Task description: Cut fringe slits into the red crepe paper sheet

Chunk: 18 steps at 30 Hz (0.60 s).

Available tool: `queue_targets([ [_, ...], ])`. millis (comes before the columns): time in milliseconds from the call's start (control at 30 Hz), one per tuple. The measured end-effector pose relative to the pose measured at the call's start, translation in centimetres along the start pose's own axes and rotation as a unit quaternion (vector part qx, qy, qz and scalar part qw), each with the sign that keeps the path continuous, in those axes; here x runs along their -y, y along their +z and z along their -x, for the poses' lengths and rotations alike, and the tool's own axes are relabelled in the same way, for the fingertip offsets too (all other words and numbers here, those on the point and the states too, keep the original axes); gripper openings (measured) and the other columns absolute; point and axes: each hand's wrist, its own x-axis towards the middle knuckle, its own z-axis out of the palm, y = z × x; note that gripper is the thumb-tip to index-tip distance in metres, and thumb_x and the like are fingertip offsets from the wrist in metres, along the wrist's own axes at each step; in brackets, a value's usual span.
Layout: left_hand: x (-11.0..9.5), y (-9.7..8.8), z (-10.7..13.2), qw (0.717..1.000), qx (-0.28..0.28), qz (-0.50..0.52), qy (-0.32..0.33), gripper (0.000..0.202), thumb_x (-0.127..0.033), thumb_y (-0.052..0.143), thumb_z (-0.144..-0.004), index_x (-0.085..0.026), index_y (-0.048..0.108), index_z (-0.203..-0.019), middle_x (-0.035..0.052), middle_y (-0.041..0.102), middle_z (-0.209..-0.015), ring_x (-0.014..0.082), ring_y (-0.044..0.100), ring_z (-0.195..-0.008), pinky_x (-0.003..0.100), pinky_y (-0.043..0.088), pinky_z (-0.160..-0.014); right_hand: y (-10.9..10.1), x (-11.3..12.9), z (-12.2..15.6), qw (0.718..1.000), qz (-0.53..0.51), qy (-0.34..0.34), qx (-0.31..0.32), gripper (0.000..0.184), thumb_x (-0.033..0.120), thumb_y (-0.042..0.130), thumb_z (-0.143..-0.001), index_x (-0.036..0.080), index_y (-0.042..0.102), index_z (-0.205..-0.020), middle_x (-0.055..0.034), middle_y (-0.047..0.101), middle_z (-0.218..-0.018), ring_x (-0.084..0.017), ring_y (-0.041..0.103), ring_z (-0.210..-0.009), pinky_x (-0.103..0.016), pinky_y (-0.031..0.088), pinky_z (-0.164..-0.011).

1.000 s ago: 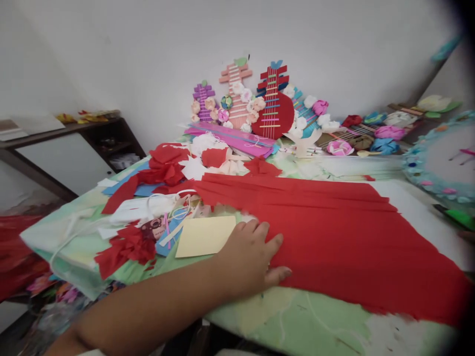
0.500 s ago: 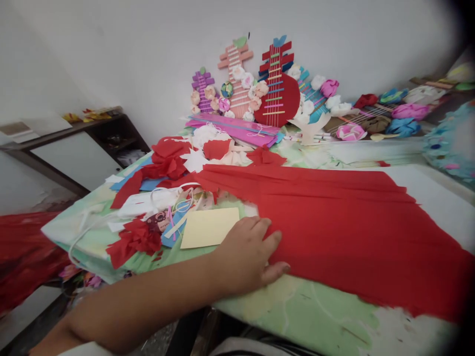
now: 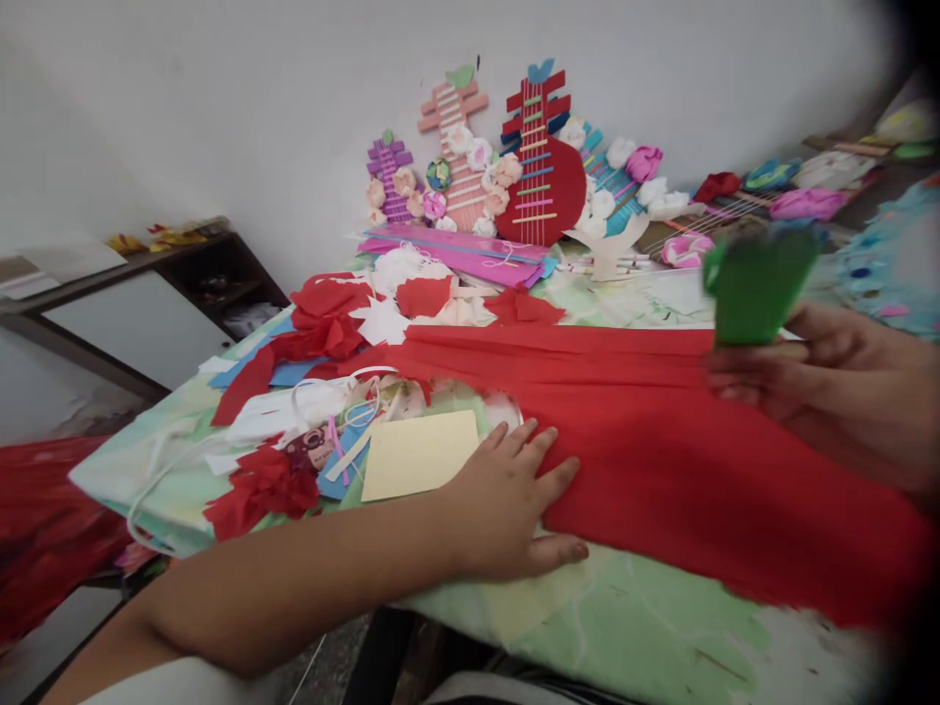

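My left hand (image 3: 506, 504) lies flat with fingers spread, its fingertips on the left edge of a large sheet of red crepe paper (image 3: 661, 431). Under its wrist side is a pale yellow card (image 3: 411, 455). At the right, my right hand (image 3: 815, 367) is raised over the red paper, fingers closed around the lower end of a bright green wedge-shaped thing (image 3: 760, 289). The green thing has a dark top edge and is blurred, so its kind cannot be made out.
Torn red paper scraps (image 3: 260, 490), a white cord (image 3: 139, 490) and blue paper (image 3: 345, 460) lie at the table's left. Paper guitar-shaped crafts (image 3: 550, 181) lean on the wall behind, beside paper flowers (image 3: 682, 250). A low cabinet (image 3: 139, 318) stands at the far left.
My right hand has come into view from the right, holding the green thing. My left hand's fingers have spread wider and shifted slightly right on the paper.
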Motion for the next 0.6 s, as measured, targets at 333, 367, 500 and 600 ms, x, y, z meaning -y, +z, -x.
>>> queue_targets([
  [333,-0.1,0.2,0.2,1.0,-0.015,-0.003,-0.008,0.068,-0.063,0.028,-0.08,-0.018,0.036,-0.13,0.019,0.033,-0.134,0.0378,0.028,-0.122,0.054,0.022,-0.095,5.8,0.6,-4.0,0.882,0.424,-0.205,-0.002,0.021,0.033,0.055,-0.072,0.021,0.055,-0.09,-0.0035,0.059,-0.062,-0.018,0.054,-0.057,-0.026,0.031,-0.05],
  [367,-0.2,0.1,0.2,1.0,-0.018,-0.004,-0.011,0.067,-0.063,0.027,-0.08,-0.018,0.037,-0.129,0.019,0.034,-0.133,0.0379,0.028,-0.122,0.054,0.022,-0.095,6.2,0.0,-4.3,0.887,0.419,-0.196,0.008,0.024,0.033,0.054,-0.072,0.021,0.054,-0.093,-0.0039,0.058,-0.062,-0.019,0.054,-0.057,-0.027,0.03,-0.05],
  [500,-0.2,0.0,0.4,1.0,-0.019,-0.002,-0.011,0.067,-0.063,0.028,-0.08,-0.018,0.038,-0.128,0.0191,0.035,-0.133,0.038,0.028,-0.122,0.055,0.022,-0.095,8.1,-1.6,-4.7,0.949,0.289,-0.121,0.037,0.026,0.033,0.049,-0.075,0.022,0.046,-0.099,-0.0015,0.056,-0.063,-0.016,0.052,-0.052,-0.026,0.032,-0.049],
  [600,0.0,-0.1,0.4,1.0,-0.012,0.005,-0.002,0.067,-0.063,0.027,-0.08,-0.018,0.037,-0.129,0.0191,0.032,-0.135,0.0372,0.026,-0.124,0.054,0.022,-0.096,9.4,-1.6,-4.8,0.994,0.083,-0.045,0.058,0.017,0.038,0.046,-0.078,0.024,0.043,-0.088,0.0036,0.053,-0.052,-0.011,0.047,-0.041,-0.023,0.033,-0.044],
])
